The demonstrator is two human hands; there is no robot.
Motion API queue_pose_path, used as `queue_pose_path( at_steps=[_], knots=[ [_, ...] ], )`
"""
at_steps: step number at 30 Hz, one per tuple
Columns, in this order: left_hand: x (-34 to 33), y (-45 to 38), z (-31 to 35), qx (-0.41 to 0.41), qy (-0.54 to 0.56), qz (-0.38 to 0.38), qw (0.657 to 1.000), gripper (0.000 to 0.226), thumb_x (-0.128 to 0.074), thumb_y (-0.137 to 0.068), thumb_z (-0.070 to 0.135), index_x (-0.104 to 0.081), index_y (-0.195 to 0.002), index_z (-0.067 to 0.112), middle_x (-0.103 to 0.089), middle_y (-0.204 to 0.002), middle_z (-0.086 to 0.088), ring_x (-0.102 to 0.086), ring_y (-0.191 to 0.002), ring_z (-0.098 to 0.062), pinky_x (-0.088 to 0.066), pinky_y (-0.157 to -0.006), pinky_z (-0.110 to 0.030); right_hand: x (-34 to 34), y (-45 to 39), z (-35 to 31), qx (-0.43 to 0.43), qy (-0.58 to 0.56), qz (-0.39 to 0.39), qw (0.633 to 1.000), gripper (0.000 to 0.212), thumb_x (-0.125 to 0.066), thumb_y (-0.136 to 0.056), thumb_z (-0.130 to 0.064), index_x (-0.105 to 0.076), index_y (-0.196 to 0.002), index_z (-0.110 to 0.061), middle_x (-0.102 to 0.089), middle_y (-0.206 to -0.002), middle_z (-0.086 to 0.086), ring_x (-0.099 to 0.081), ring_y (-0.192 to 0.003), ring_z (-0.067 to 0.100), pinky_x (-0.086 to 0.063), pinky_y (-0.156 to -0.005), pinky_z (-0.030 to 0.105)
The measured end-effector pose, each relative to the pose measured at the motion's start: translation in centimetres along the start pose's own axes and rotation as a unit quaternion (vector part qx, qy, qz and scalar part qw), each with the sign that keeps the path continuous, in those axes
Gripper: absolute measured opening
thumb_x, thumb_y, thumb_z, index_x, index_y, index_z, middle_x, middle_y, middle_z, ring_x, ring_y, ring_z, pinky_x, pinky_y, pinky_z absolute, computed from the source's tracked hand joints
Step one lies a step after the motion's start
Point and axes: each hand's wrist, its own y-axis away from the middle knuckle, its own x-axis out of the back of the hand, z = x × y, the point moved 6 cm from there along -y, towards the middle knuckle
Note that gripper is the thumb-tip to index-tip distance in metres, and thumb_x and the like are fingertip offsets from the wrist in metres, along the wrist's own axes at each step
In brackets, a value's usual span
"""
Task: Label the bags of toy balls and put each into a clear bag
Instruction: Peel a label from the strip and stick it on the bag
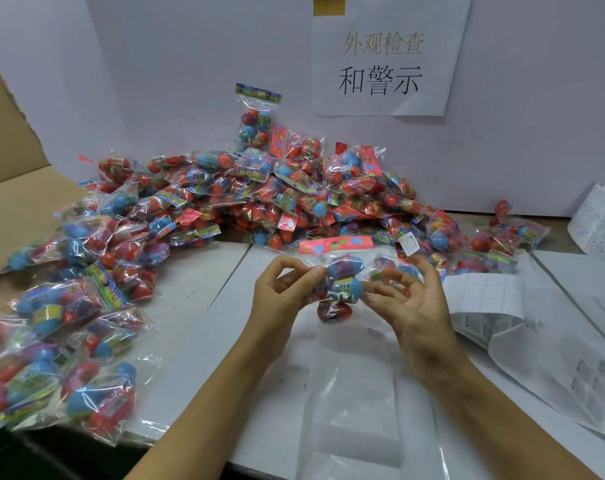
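left hand: fingers curled, pinching crinkly clear bag of red and blue toy balls
right hand: small white label pinched at fingertips, other fingers loosely spread
bag: mid-air between hands, above white table

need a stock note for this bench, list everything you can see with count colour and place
bag of toy balls: one, clear with pink header and blue and red balls, held up between both hands at centre.
pile of ball bags: too many to count, red, blue and pink, heaped from left edge to right along the wall.
clear bags: count unclear, transparent, flat on the table under the hands.
label: one, white, stuck on the right fingertip.
label sheets: several, white, right of the hands.
label roll: one, white, far right.
paper sign: one, white, on the wall.
cardboard box: one, brown, left.
left hand: pinches the held bag.
right hand: fingers on the held bag.
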Motion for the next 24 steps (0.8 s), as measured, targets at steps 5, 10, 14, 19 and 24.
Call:
queue_pose_path(
  at_steps=[5, 10, 14, 19, 24],
  knots=[
    [-0.3, 0.3, -0.2, 0.011, -0.028, -0.032, 0.999, 0.034, -0.079, -0.080, 0.019, -0.060, -0.109, 0.020, -0.080, -0.092, -0.006, -0.076, -0.086, -0.018, -0.057, -0.070, -0.021, 0.8, -0.2, -0.2, 0.000, 0.005, 0.023, 1.000, 0.074, -0.073, -0.069, -0.018, -0.043, -0.133, -0.040, -0.060, -0.124, -0.001, -0.069, -0.110, 0.017, -0.055, -0.093, 0.035],
    [-1.5, 0.9, 0.0, -0.035, -0.087, -0.089, 0.992, 0.027, -0.073, -0.092, 0.004, -0.068, -0.116, 0.015, -0.079, -0.098, -0.008, -0.075, -0.093, -0.022, -0.058, -0.074, -0.024, 0.1, 0.3, 0.0, -0.006, 0.071, 0.003, 0.997, 0.086, -0.090, -0.069, -0.036, -0.036, -0.135, -0.047, -0.050, -0.137, -0.009, -0.068, -0.109, 0.003, -0.058, -0.086, 0.026],
    [-1.8, 1.3, 0.4, -0.049, -0.115, -0.104, 0.987, 0.022, -0.074, -0.091, 0.003, -0.070, -0.105, 0.019, -0.079, -0.092, -0.003, -0.075, -0.089, -0.016, -0.058, -0.073, -0.023, 0.0, 0.4, -0.4, 0.013, 0.062, 0.002, 0.998, 0.085, -0.082, -0.076, -0.015, -0.032, -0.139, -0.041, -0.045, -0.138, -0.007, -0.069, -0.099, -0.004, -0.057, -0.074, 0.016],
    [-2.3, 1.4, -0.2, -0.031, -0.129, -0.116, 0.984, 0.025, -0.076, -0.090, 0.010, -0.067, -0.112, 0.020, -0.079, -0.102, -0.003, -0.074, -0.099, -0.019, -0.059, -0.081, -0.025, 0.3, 0.4, -0.9, 0.043, 0.070, 0.034, 0.996, 0.079, -0.075, -0.083, 0.003, -0.034, -0.135, -0.041, -0.051, -0.125, -0.013, -0.075, -0.091, 0.008, -0.056, -0.069, 0.015],
    [-2.8, 1.8, -1.0, 0.015, -0.148, -0.171, 0.974, 0.037, -0.081, -0.086, 0.023, -0.065, -0.119, 0.026, -0.076, -0.108, -0.006, -0.074, -0.103, -0.024, -0.061, -0.088, -0.032, 0.8, 0.5, -1.1, 0.051, 0.072, 0.074, 0.993, 0.090, -0.076, -0.083, 0.003, -0.026, -0.148, -0.035, -0.045, -0.120, -0.016, -0.072, -0.084, -0.002, -0.052, -0.061, 0.009]
  ],
)
